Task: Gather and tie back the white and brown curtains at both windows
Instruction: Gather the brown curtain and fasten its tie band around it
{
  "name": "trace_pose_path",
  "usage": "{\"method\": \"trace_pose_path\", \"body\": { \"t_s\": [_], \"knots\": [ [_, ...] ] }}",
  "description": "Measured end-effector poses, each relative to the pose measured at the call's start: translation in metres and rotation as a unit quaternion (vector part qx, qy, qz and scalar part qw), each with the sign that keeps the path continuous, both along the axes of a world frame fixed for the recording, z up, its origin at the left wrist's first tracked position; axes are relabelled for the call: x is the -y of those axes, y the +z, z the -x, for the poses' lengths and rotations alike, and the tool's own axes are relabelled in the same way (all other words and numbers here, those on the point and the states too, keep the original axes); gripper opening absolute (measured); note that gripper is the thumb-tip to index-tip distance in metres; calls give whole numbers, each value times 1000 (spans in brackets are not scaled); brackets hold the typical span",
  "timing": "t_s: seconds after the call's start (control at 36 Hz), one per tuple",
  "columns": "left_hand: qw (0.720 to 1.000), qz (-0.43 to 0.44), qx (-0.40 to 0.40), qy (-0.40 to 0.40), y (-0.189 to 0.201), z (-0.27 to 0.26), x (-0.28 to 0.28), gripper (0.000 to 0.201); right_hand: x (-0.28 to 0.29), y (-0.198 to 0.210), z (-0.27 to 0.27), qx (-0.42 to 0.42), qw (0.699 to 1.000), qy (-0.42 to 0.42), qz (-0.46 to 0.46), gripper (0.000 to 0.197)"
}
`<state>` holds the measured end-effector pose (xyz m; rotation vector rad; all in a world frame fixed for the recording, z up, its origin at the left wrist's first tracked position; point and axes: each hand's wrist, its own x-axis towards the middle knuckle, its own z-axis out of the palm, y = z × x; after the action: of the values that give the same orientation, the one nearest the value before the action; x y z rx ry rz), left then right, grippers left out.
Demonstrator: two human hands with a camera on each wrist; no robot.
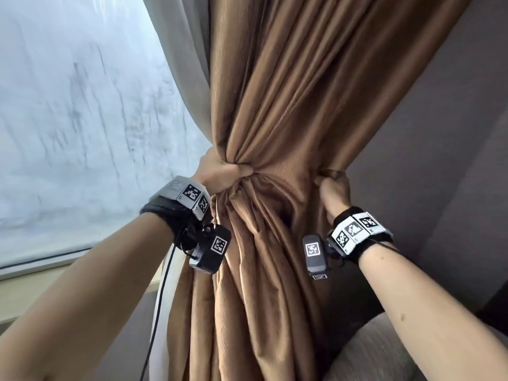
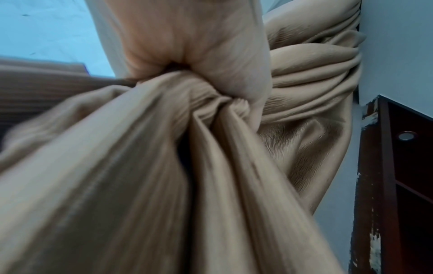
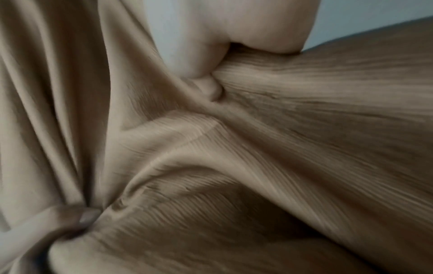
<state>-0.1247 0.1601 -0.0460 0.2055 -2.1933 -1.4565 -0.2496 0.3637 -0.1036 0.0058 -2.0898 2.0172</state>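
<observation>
A brown ribbed curtain (image 1: pixel 288 92) hangs in the middle of the head view, bunched to a narrow waist. My left hand (image 1: pixel 220 171) grips that waist from the left, fingers curled into the folds. My right hand (image 1: pixel 334 185) grips the curtain's right edge at the same height. A white curtain (image 1: pixel 187 64) hangs behind the brown one on its left. The left wrist view shows my left hand (image 2: pixel 203 61) clenched on bunched brown curtain (image 2: pixel 140 166). In the right wrist view my right hand (image 3: pixel 211 55) pinches taut brown curtain (image 3: pixel 304 120).
A pale window (image 1: pixel 82 105) fills the left, with a sill (image 1: pixel 33 273) below it. A grey wall (image 1: pixel 439 147) stands to the right. A striped cushion (image 1: pixel 371 350) lies at the lower right. A dark wooden shelf (image 2: pixel 398 176) shows beside the curtain.
</observation>
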Motion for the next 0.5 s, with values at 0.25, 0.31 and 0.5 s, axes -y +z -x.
{"method": "trace_pose_path", "body": {
  "t_s": [0.25,0.31,0.5],
  "knots": [
    [1000,-4,7,0,2,-4,-2,74,-5,13,-38,8,985,138,108,45],
    [1000,1,15,1,1,-3,-1,66,-6,14,-40,-8,987,125,105,44],
    [1000,6,15,-11,4,-9,-6,83,-6,21,-51,31,989,120,81,43]
  ]
}}
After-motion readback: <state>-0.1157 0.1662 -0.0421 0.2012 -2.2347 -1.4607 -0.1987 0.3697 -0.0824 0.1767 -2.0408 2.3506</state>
